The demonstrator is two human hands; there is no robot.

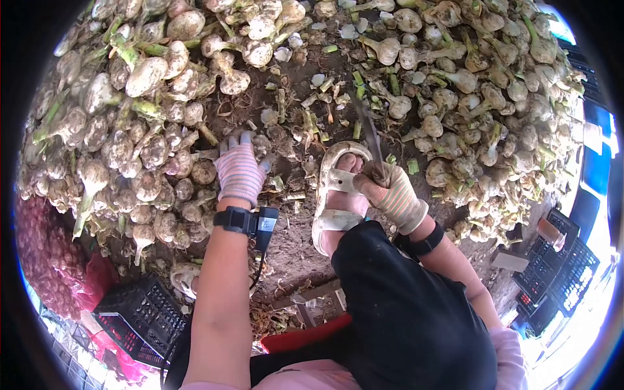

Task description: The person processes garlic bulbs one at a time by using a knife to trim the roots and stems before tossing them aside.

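My left hand [239, 170], in a pink-striped glove with greyish fingertips, reaches down at the edge of the left garlic heap [146, 156]. Its fingers are extended and its thumb stands apart, with a dirty garlic bulb [261, 147] right beside the fingertips. My right hand [395, 198], gloved in stripes too, is closed around the handle of a knife [372, 133]. The dark blade points up and away over the ground, in front of my sandalled foot [344, 188]. The fist hides most of the handle.
Another large garlic heap [468, 97] lies to the right. Cut stems and skins [318, 107] litter the soil between the heaps. Black plastic crates stand at lower left [140, 318] and lower right [552, 266]. Red mesh sacks [52, 253] of garlic sit at far left.
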